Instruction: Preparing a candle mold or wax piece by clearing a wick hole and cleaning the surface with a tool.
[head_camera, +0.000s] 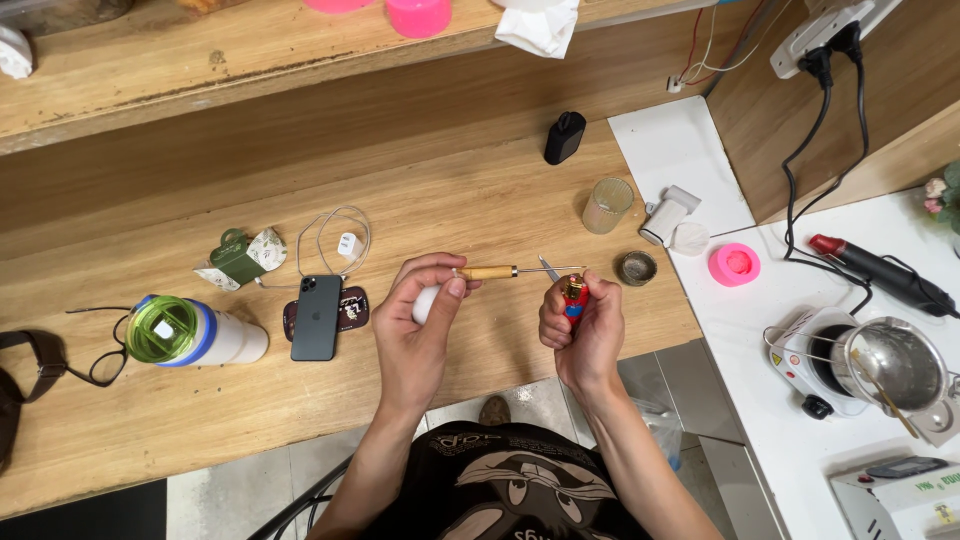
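Wooden-handled and slim, the small tool (497, 271) is what we hold in our left hand (420, 330), pinched between thumb and fingertips, its thin metal tip (549, 267) reaching rightward above the workbench (200, 400). We also see something small and white tucked in the same hand, though we cannot tell what it is. Our right hand (580, 330) is clenched around a red lighter (574, 296), held upright with the thumb on top, just under the metal tip; whether a flame burns there we cannot tell.

From this head view, a dark phone (317, 316) lies face down on the bench to the left of our hands, beside a white tumbler with a green lid (190, 334) lying on its side. Behind the phone sits a white charger with its coiled cable (345, 240). Past the right hand stand a ribbed glass cup (607, 204) and a small round tin (636, 267). On the white table to the right we see a pink mould (734, 264) and a metal pot on a small heater (895, 365).
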